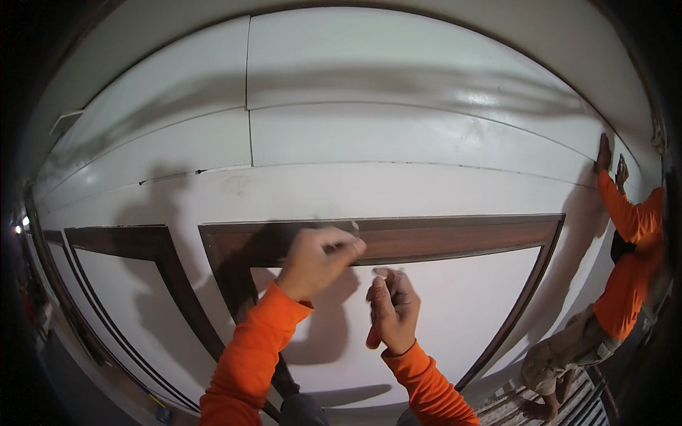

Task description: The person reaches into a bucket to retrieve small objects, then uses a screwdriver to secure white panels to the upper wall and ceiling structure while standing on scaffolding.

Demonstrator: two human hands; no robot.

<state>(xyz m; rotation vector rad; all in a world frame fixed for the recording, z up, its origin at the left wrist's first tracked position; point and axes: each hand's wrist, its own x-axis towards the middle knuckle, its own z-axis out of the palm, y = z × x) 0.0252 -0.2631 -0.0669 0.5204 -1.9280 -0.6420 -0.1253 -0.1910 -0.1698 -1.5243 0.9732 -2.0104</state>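
Observation:
My left hand (320, 261) is raised in front of the dark brown wooden frame (455, 240) on the wall. Its fingers are pinched together and slightly smeared by motion; a tiny pale speck shows near the fingertips, too small to name. Lower and to the right, my right hand (398, 312) is closed around a tool with a red handle (373, 338). The handle's end sticks out below the palm, while the fingers hide the rest. Something small and pale shows at the right thumb tip. The two hands are apart.
White wall panels (419, 135) with thin dark seams run above the frame. Another brown frame (121, 241) stands at left. On the right, a co-worker in an orange top (625, 284) reaches up to the panel, near slatted planks (568, 405) below.

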